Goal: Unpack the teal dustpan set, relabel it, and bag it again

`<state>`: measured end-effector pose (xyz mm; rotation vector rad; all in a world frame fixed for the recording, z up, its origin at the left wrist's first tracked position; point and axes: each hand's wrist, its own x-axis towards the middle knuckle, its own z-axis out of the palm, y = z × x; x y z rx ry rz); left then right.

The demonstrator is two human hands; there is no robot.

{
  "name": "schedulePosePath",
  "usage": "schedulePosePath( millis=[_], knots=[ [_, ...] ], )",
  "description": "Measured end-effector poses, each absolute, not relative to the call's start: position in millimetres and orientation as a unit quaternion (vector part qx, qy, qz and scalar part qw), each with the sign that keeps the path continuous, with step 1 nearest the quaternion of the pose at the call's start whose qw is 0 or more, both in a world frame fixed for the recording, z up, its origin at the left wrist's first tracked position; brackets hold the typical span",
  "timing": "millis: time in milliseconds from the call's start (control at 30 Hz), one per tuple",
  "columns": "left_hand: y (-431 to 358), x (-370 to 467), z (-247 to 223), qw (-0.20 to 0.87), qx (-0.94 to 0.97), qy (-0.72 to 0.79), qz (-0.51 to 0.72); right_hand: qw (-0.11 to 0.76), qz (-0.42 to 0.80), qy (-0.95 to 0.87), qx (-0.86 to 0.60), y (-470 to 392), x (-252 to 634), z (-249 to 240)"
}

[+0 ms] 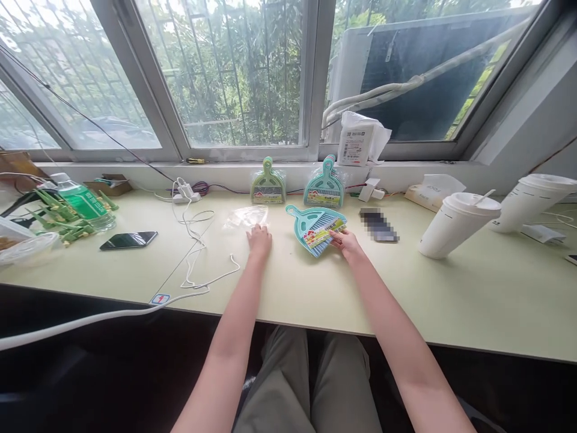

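My right hand (345, 242) grips the lower right edge of a teal dustpan and brush set (308, 224), which has a colourful label and its handle pointing to the upper left. Over the table, my left hand (259, 242) rests at the near edge of a crumpled clear plastic bag (246, 216); its fingertips touch the plastic, and whether they pinch it is too small to tell. Behind, a green dustpan set (267, 183) and a teal stack of dustpans (325, 185) lean upright against the sill in clear wrapping.
A black phone (128, 240) and white cables (193, 252) lie left on the table (288, 294), near a green-labelled bottle (83, 201). To the right are a pixelated phone (378, 225), two white cups (460, 224) and a tissue pack (435, 191).
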<state>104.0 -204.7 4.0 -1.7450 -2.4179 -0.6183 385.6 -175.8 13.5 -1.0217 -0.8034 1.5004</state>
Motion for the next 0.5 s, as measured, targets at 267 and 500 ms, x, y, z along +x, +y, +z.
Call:
schedulePosePath(
  millis=[267,500],
  knots=[
    [-211,112,14,0.025,-0.526,-0.751,-0.399,0.543,0.646,-0.351,-0.406,-180,381,16],
    [-213,169,22,-0.494,-0.495,-0.501,-0.509,0.521,0.651,-0.382,-0.399,-185,368,21]
  ],
)
